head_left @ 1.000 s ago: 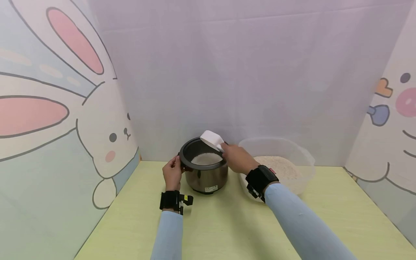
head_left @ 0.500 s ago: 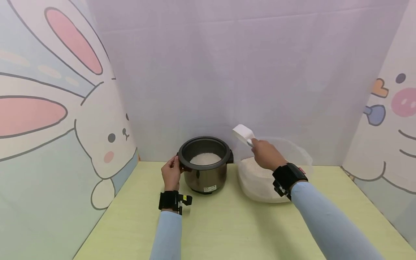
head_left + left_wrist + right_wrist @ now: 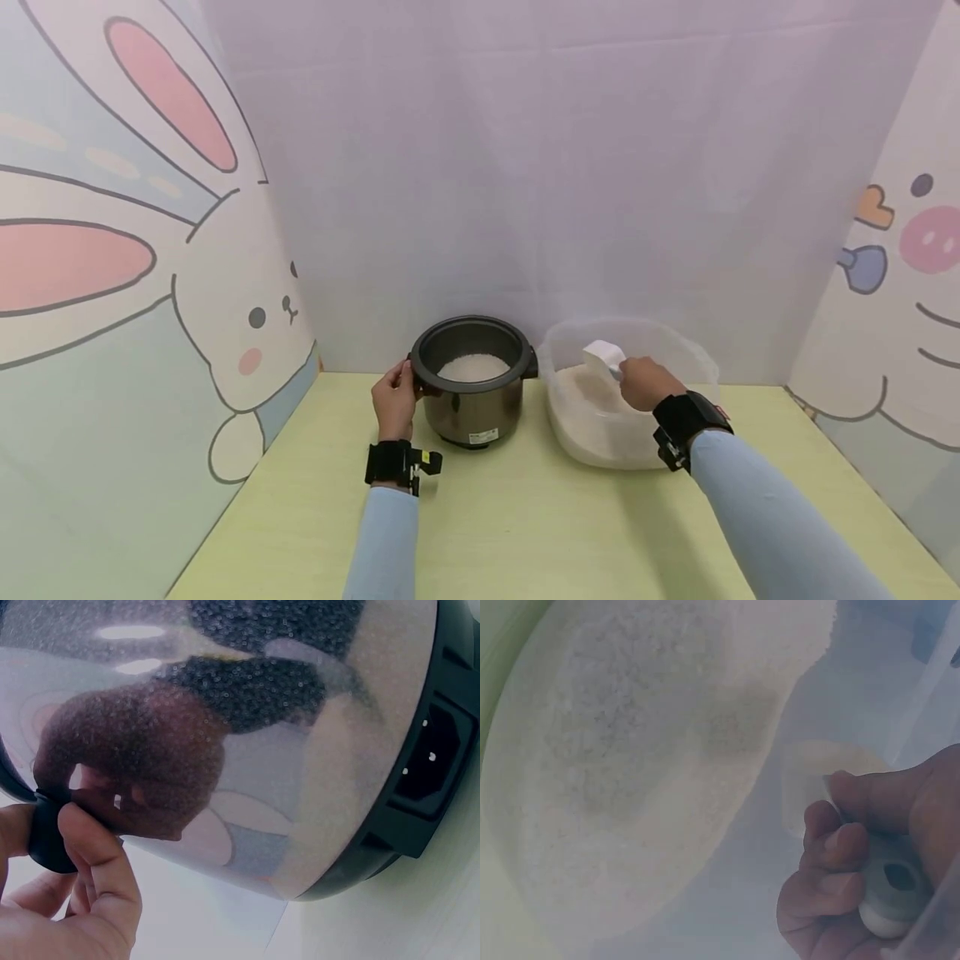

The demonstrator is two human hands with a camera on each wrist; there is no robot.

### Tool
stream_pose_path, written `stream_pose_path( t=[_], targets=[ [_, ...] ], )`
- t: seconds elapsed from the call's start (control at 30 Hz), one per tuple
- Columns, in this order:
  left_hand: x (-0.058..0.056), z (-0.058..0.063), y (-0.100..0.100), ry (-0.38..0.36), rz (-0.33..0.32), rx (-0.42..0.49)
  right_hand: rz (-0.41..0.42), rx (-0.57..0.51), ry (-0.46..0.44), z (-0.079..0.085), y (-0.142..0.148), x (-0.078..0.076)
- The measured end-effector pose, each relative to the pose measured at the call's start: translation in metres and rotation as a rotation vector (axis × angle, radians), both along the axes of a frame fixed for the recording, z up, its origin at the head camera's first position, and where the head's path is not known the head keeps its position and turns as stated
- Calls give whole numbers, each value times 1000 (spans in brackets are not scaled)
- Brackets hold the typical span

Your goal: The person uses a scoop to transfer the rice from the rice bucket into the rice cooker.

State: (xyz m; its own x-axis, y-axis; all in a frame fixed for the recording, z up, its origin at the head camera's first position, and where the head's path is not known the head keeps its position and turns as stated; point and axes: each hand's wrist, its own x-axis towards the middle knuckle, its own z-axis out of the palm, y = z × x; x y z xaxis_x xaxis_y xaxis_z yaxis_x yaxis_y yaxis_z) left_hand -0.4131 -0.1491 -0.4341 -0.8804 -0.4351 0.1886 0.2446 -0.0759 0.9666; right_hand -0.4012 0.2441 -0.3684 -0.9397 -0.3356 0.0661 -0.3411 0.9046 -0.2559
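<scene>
A dark metallic rice cooker [image 3: 474, 412] stands at the back of the table, its lid off and white rice [image 3: 473, 367] inside. My left hand [image 3: 395, 404] pinches the black side handle [image 3: 49, 832] of the cooker between thumb and fingers. To the right is a translucent plastic tub [image 3: 600, 446] holding more rice [image 3: 630, 735]. My right hand [image 3: 649, 383] grips the handle [image 3: 892, 889] of a white scoop [image 3: 604, 354], its cup over the tub's opening. In the right wrist view the scoop's cup shows only dimly through the tub's hazy wall.
Both containers stand on a pale yellow-green table [image 3: 495, 533], close to a lilac cloth backdrop [image 3: 510, 167]. Cartoon-printed panels [image 3: 217, 333] rise along the left and right sides. A power socket [image 3: 431, 754] sits low on the cooker's body.
My right hand has carried the scoop from above the cooker rightward, then lowered it over the rice tub. The left hand has stayed at the cooker's handle.
</scene>
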Motion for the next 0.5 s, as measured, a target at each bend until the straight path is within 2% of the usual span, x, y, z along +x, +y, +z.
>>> stream_pose_path(
  t=[0.17, 0.3, 0.43, 0.5],
  targets=[
    [0, -2, 0, -2, -3, 2, -73, 2, -46, -6, 9, -3],
    [0, -2, 1, 4, -1, 4, -120, 41, -50, -9, 18, -6],
    [0, -2, 0, 11, -1, 10, -124, 100, -29, -11, 25, -8],
    [-1, -1, 0, 13, 0, 2, -112, 146, 15, -11, 28, -7]
  ],
)
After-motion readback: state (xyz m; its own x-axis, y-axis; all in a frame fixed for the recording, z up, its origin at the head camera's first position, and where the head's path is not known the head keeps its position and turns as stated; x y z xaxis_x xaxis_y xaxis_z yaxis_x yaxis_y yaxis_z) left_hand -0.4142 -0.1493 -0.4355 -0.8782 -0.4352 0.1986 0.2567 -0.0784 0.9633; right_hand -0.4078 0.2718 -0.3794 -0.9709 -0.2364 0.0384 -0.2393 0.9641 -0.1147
